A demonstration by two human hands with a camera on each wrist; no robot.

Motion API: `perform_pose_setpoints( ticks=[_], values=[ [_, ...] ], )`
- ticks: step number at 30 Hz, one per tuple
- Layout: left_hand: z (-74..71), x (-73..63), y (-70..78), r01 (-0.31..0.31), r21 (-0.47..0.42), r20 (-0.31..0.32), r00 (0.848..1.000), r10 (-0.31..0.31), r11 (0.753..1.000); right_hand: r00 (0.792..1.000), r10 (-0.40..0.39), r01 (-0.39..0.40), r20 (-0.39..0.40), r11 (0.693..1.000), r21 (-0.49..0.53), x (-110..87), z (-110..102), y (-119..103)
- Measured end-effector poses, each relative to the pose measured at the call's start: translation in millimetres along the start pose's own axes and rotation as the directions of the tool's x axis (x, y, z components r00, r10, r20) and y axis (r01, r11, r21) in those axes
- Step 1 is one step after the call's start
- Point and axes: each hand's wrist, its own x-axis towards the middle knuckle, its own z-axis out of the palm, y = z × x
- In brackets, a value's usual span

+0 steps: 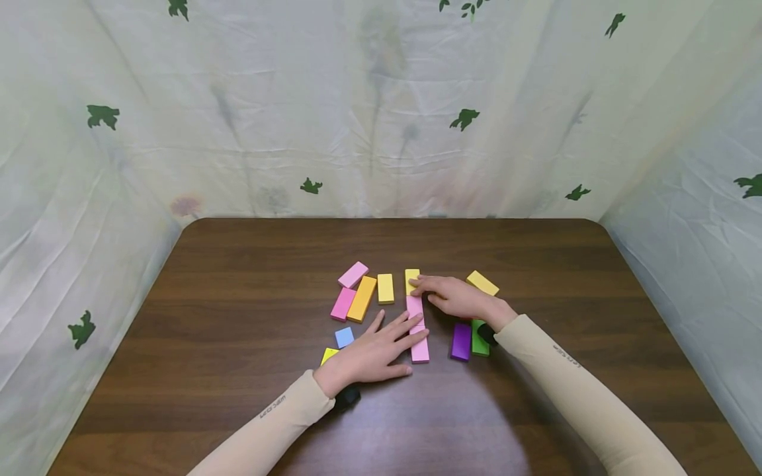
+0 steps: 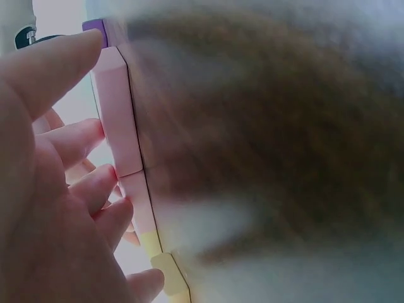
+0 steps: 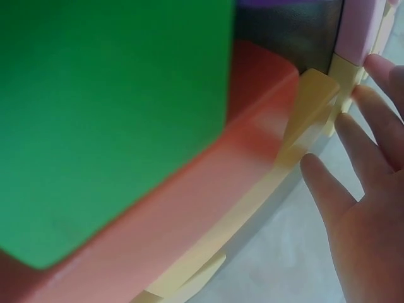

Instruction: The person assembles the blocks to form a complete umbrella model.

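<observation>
A straight row of blocks runs away from me near the table's middle: two pink blocks, the nearer pink block (image 1: pixel 419 353) and the farther pink block (image 1: pixel 414 304), then a yellow block (image 1: pixel 412 274) at the far end. My left hand (image 1: pixel 372 354) is spread out from the left, its fingertips over the pink blocks. In the left wrist view, its fingers (image 2: pixel 82 142) are at the side of the row. From the right, my right hand (image 1: pixel 461 297) reaches in with extended fingertips at the yellow block. The right wrist view shows its fingers (image 3: pixel 328 183) apart and nearly straight.
Left of the row lie a yellow block (image 1: pixel 385 289), an orange block (image 1: pixel 362 299), pink blocks (image 1: pixel 342 304), a blue block (image 1: pixel 344 338) and a partly covered bright yellow one (image 1: pixel 329 356). Rightward are purple (image 1: pixel 460 342), green (image 1: pixel 479 344) and yellow (image 1: pixel 482 283) blocks, plus a red block (image 3: pixel 252 120).
</observation>
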Motion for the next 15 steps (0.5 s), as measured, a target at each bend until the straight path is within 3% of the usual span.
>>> perform_pose_setpoints(
  ticks=[15],
  values=[
    [-3.5, 0.4, -1.3, -0.004, -0.004, 0.009, 1.000, 0.004, 1.000, 0.998, -0.047, 0.049, -0.050, 0.998, 0.032, -3.0, -2.6, 2.1]
  ],
)
